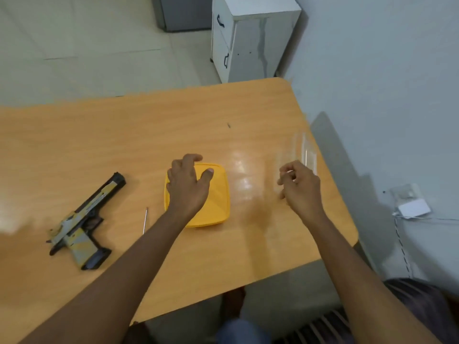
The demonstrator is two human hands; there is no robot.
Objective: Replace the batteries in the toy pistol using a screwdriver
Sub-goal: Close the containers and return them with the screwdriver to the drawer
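Note:
The toy pistol [82,219], black and grey with yellow patches, lies on its side at the left of the wooden table [124,135]. A thin metal screwdriver [145,220] lies just right of it. My left hand [188,187] hovers over or rests on a yellow square lid [216,207] with its fingers spread; I cannot tell whether it touches. My right hand [300,187] grips a clear plastic container [301,152], blurred by motion, near the table's right edge. No batteries are visible.
A small dark speck, perhaps a screw [228,125], lies on the far middle of the table. A white cabinet [250,38] stands beyond the table. A white charger [413,207] with a cable lies on the floor at right.

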